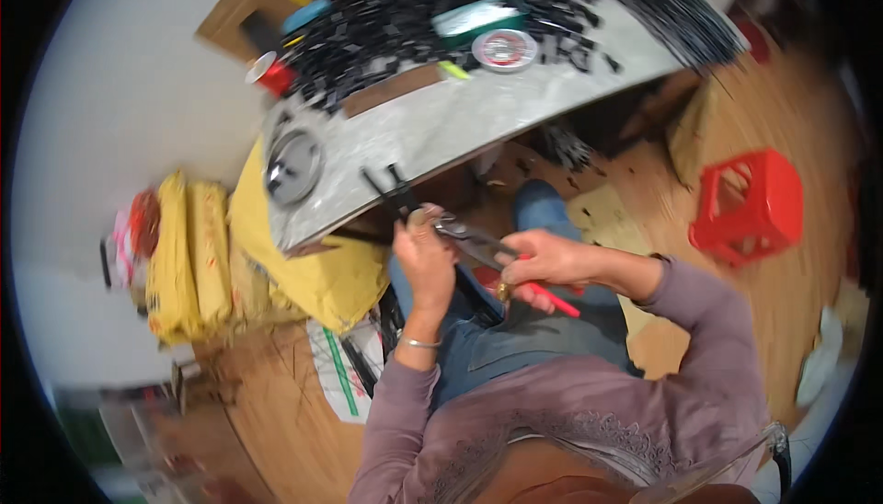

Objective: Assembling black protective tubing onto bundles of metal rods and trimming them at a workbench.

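The right hand (543,263) has its grip closed around the red handles of a pair of pliers (487,251), whose grey metal head points left toward the other hand. The left hand (425,251) is curled shut just beside the plier tip, its fingers pinched on something small that the blurred view does not let me make out; a thin black piece (391,189) rises from that spot up against the near edge of the table (441,122), and whether the fingers hold it cannot be told. A silver bangle (418,342) sits on the left wrist, and both forearms wear mauve sleeves. The hands work over the person's lap, in blue jeans, just below the table's edge. On the grey table lies a round metal lid (292,166) near the left corner, a strip of brown cardboard (394,90) further in, and beyond that a broad heap of small black parts (432,7) with a roll of tape (504,49), a teal-and-white packet (478,17) and a red cup (271,72) among them. Left of the table, yellow sacks (198,256) are stacked on the wooden floor. Well apart to the right stands a red plastic stool (750,205).
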Motion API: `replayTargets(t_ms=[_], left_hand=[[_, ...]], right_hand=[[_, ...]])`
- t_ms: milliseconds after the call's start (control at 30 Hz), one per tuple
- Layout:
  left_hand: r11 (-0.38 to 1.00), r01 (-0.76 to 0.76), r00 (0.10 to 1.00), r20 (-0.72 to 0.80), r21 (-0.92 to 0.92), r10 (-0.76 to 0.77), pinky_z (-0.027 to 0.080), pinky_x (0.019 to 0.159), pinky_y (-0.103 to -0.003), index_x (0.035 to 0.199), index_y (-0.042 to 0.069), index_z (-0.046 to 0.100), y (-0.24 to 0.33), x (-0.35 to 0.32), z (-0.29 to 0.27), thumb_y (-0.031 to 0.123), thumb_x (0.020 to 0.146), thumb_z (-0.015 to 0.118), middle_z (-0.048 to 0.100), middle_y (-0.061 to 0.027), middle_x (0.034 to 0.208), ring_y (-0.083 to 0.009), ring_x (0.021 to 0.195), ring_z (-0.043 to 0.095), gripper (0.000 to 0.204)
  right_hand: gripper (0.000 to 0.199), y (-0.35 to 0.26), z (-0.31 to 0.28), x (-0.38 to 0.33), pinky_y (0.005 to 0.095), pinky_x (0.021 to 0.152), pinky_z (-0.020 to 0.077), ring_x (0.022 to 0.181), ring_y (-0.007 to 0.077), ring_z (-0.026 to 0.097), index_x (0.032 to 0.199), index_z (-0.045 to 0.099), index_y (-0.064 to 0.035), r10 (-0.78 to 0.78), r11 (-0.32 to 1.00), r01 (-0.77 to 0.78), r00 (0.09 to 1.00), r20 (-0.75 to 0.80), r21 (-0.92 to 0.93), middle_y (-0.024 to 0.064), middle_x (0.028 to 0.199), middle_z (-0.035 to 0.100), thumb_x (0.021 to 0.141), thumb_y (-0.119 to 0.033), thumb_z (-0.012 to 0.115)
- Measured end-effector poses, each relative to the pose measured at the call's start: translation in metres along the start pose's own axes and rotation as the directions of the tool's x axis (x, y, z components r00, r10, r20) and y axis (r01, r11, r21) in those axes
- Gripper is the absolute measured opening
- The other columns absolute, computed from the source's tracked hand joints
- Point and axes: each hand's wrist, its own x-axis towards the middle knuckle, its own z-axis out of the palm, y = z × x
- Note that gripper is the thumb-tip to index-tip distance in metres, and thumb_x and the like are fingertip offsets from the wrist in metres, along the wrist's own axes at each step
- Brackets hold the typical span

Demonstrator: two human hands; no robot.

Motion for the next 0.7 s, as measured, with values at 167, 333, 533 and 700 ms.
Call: replayTargets(t_ms=[167, 333, 533, 700], left_hand=[[0.999, 0.021, 0.999, 0.027, -0.043, -0.02, 0.034, 0.041, -0.024, 0.095, 0.003, 0.05, 0.004, -0.001, -0.003, 0.053, 0.098, 0.042, 0.038, 0.0012, 0.058, -0.0091, 0.044, 0.039, 0.051], [0.994, -0.012, 0.999, 0.05, -0.113, 0.018, 0.036, 0.04, -0.025, 0.093, 0.003, 0.051, 0.013, -0.007, -0.002, 0.064, 0.094, 0.035, 0.042, -0.0009, 0.057, -0.0119, 0.042, 0.042, 0.063], [1.0, 0.019, 1.0, 0.009, 0.004, -0.019, 0.035, 0.036, -0.023, 0.089, 0.004, 0.052, 0.014, -0.013, -0.001, 0.063, 0.094, 0.038, 0.042, -0.0012, 0.052, -0.0113, 0.038, 0.041, 0.061], [0.999, -0.027, 0.997, 0.07, -0.047, 0.03, 0.037, 0.039, -0.024, 0.09, 0.005, 0.051, 0.009, -0.013, -0.005, 0.06, 0.095, 0.039, 0.043, -0.0012, 0.055, -0.0098, 0.041, 0.042, 0.057]], right_hand=[[0.019, 0.01, -0.021, -0.001, 0.0271, 0.041, 0.0452, 0.052, 0.0119, 0.056, 0.091, 0.048, -0.0032, -0.015, 0.969, 0.07, 0.973, 0.228, -0.238, 0.0046, 0.063, 0.054, 0.087, -0.017, 0.061], [0.028, 0.023, -0.03, -0.017, 0.028, 0.042, 0.047, 0.053, 0.014, 0.059, 0.094, 0.054, -0.0008, -0.421, 0.808, 0.373, 0.907, -0.002, -0.457, 0.0088, 0.068, 0.06, 0.091, -0.027, 0.061], [0.025, 0.056, -0.026, -0.015, 0.0277, 0.042, 0.045, 0.047, 0.0158, 0.056, 0.088, 0.055, -0.0008, -0.174, 0.917, -0.067, 0.82, 0.545, 0.392, 0.0059, 0.06, 0.054, 0.092, -0.025, 0.059], [0.021, 0.024, -0.035, -0.016, 0.0306, 0.049, 0.0467, 0.059, 0.0182, 0.061, 0.093, 0.055, 0.0021, -0.401, 0.685, 0.396, 0.906, 0.136, -0.612, 0.0082, 0.067, 0.06, 0.088, -0.018, 0.057]])
